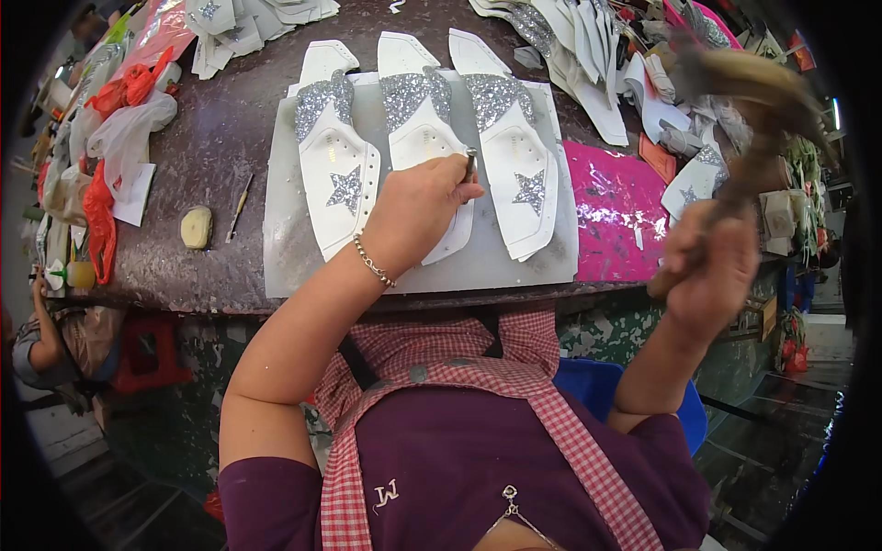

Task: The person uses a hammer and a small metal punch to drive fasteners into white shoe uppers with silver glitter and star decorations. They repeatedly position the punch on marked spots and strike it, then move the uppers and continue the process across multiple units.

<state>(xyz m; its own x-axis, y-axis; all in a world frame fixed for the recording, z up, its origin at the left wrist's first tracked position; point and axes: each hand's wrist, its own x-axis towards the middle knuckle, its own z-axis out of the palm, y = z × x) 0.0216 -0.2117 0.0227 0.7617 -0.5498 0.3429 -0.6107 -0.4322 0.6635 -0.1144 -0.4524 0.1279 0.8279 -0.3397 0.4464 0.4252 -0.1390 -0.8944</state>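
Note:
Three white shoe-upper pieces with silver glitter bands and stars lie side by side on a pale cutting board (299, 266). The left piece (317, 156) shows a row of holes along its right edge. Over the middle piece (409, 129), my left hand (424, 207) is closed round a small metal punch (470, 158), its top poking out above my fingers. The right piece (503, 142) lies beside that hand. Raised at the right, my right hand (712, 271) grips the handle of a hammer (749, 78), whose head is blurred by motion.
A shiny pink sheet (616, 211) adjoins the board's right side. On the left are a round yellowish lump (196, 228), a thin pointed tool (241, 207) and plastic bags (129, 129). Stacked white pieces (579, 55) sit at the back. Another person's arm (41, 335) shows at far left.

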